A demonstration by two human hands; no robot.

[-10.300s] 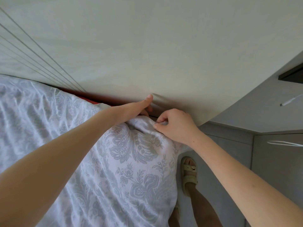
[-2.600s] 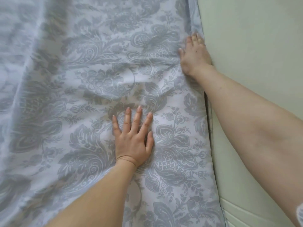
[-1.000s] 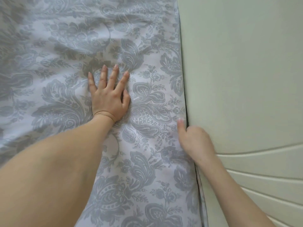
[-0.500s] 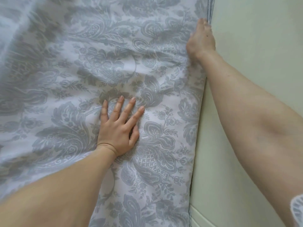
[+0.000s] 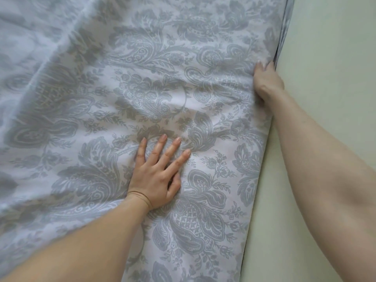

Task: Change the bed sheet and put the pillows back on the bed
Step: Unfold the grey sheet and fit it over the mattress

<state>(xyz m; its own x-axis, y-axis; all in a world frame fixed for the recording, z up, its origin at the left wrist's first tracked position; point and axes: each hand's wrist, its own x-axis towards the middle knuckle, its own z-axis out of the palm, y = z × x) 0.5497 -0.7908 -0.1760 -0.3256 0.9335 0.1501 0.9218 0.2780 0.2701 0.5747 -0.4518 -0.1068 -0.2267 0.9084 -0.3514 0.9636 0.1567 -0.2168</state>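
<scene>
I see my left hand [image 5: 156, 180] flat with fingers [image 5: 160, 145] spread on the bed sheet [image 5: 142, 88], while my right hand [image 5: 266, 82], nearer the sheet's long wall-side edge, digs into the gap by the wall [image 5: 325, 98] (pinching or just pushing, I can't tell).

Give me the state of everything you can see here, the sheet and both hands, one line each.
bed sheet: spread out, creased at left, its right edge against the wall panel.
left hand: flat, fingers spread, pressing on the bed sheet.
right hand: at the bed sheet's edge by the wall panel; grip unclear.
</scene>
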